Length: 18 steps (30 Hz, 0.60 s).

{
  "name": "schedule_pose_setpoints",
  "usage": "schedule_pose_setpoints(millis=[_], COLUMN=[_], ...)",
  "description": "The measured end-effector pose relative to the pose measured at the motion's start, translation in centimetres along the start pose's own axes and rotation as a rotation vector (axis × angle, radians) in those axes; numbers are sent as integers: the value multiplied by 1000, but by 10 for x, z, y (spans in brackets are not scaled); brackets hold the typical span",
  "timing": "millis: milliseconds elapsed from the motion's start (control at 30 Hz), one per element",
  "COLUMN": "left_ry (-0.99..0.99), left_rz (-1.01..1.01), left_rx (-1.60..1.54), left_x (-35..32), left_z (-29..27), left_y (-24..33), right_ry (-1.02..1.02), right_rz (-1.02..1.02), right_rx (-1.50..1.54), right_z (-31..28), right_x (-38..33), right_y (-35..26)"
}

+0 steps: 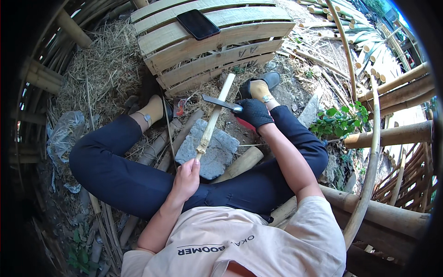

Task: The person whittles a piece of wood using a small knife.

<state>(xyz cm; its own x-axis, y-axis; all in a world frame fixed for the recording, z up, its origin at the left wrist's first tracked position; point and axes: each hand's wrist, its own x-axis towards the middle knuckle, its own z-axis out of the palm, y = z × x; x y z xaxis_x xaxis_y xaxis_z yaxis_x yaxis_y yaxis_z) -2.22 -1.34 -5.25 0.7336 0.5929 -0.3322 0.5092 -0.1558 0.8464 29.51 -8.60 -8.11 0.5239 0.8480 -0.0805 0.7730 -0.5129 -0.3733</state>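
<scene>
No basket, bin or box is showing among the visible items, so nothing is being stored inside anything. The bamboo strip [213, 117] is lying near frame centre, running from its frayed, fibrous lower end at 7 o'clock up to its clean-cut pale end at 1 o'clock. Its surface is looking smooth and cream-coloured. The lower end is sitting over the grey stone block [210, 148].

The left hand [186, 177], bare, is closing around the strip's frayed end, fingers wrapped fully. The right hand [253, 112], in a black glove, is gripping the handle of the knife [221, 103], fist tight. The dark blade is extending toward 9 o'clock and is touching the strip's upper part.

At 12 o'clock, a black phone [198, 24] is lying on the slatted bamboo bench [217, 46].
</scene>
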Motion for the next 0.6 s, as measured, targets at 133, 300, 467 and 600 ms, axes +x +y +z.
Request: schedule_pose_setpoints(millis=[133,300,467,600], left_ry=[46,22,3,-23], left_rz=[94,112,44,-40], left_rx=[115,139,58,-14], left_x=[-4,-3,1,4], left_z=[-1,3,7,5], left_y=[10,15,-7,-8], right_ry=[-36,94,99,-71], right_rz=[48,181,140,-7], right_rx=[-14,84,207,102], right_z=[10,13,-16,-17], right_x=[15,28,8,-7], right_y=[22,74,46,9])
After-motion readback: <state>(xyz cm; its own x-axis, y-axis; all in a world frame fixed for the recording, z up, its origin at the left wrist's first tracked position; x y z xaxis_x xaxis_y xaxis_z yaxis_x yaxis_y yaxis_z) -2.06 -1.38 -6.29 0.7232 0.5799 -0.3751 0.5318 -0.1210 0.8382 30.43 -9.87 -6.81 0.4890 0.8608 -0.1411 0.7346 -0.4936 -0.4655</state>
